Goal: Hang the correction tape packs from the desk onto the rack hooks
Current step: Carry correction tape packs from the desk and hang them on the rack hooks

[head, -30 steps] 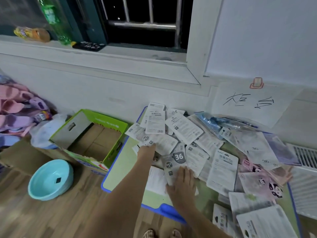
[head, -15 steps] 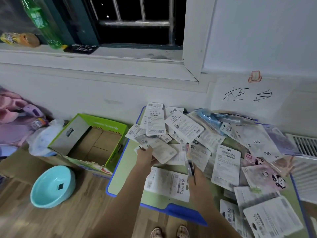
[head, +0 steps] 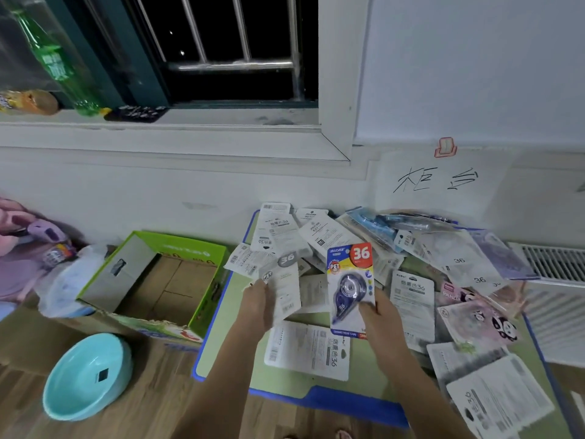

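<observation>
A low green desk with a blue rim (head: pixel 221 353) is covered with several correction tape packs, most lying face down and white. My right hand (head: pixel 378 324) holds one pack (head: pixel 349 280) upright above the desk, its colourful front with a red "36" facing me. My left hand (head: pixel 254 307) grips a second pack (head: pixel 283 280), back side towards me, lifted just left of the first. A large white pack (head: pixel 308 350) lies flat on the desk under both hands. No rack hook is in view.
An open green cardboard box (head: pixel 152 280) stands on the floor left of the desk, with a teal bowl (head: pixel 87 375) in front of it. A white radiator grille (head: pixel 552 264) is at the right. Bottles stand on the window sill (head: pixel 158 122).
Both hands have lifted packs off the pile. The right hand has turned its pack from edge-on to front side towards me. The camera has moved closer and tilted up.
</observation>
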Demonstrator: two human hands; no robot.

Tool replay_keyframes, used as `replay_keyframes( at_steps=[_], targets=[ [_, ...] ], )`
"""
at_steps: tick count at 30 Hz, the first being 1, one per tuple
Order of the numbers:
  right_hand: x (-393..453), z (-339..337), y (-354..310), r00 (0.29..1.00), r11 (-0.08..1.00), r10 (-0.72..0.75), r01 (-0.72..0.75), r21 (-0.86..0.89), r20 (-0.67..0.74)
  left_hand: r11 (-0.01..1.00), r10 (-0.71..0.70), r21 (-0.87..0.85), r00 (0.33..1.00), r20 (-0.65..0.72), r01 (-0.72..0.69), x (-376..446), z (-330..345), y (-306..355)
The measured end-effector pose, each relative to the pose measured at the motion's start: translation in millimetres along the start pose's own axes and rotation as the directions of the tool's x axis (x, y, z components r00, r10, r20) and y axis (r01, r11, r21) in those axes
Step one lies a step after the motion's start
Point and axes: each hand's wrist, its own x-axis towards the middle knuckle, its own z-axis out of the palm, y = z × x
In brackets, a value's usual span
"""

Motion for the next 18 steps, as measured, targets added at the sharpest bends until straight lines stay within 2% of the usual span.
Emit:
replay_keyframes(
  at_steps=[1,4,7,11,14,17,18],
  targets=[
    [-2.5,2.4,-0.4,1.0,1.0,0.019,-0.019,0.016,-0.012,1.0,-0.01,0.001,0.999,0.044,0.01,-3.4,-0.6,1.5],
    [-12.4,13.0,-3.0,0.997,0.997,0.056,-0.054,0.047,-0.056,0.988,0.094,0.105,0.979,0.179,-0.114,-9.8,-3.4,2.3],
    [-23.3,30.8,-4.5,0.994,0.997,0.067,-0.064,0.041,-0.082,0.966,0.102,0.184,0.923,0.372,-0.181,-18.7,-2.9,10.1],
    [-45.7,59.3,-12.9,0.976,0.996,0.054,-0.039,0.076,-0.21,0.873,0.036,0.405,0.864,0.503,-0.272,-16.7,-2.0,12.0],
    [-62.8,76.8,-16.4,0.956,0.992,0.045,-0.01,0.124,-0.289,0.797,-0.032,0.503,0.809,0.587,-0.334,-3.4,2.9,3.2],
    [-74.2,87.9,-13.5,0.917,0.991,0.064,-0.011,0.135,-0.393,0.782,-0.151,0.547,0.762,0.63,-0.297,-19.7,9.4,8.0],
    [-77.7,89.4,-12.3,0.899,0.989,0.068,-0.004,0.146,-0.432,0.774,-0.19,0.557,0.728,0.659,-0.301,-34.2,10.8,11.1]
  ],
)
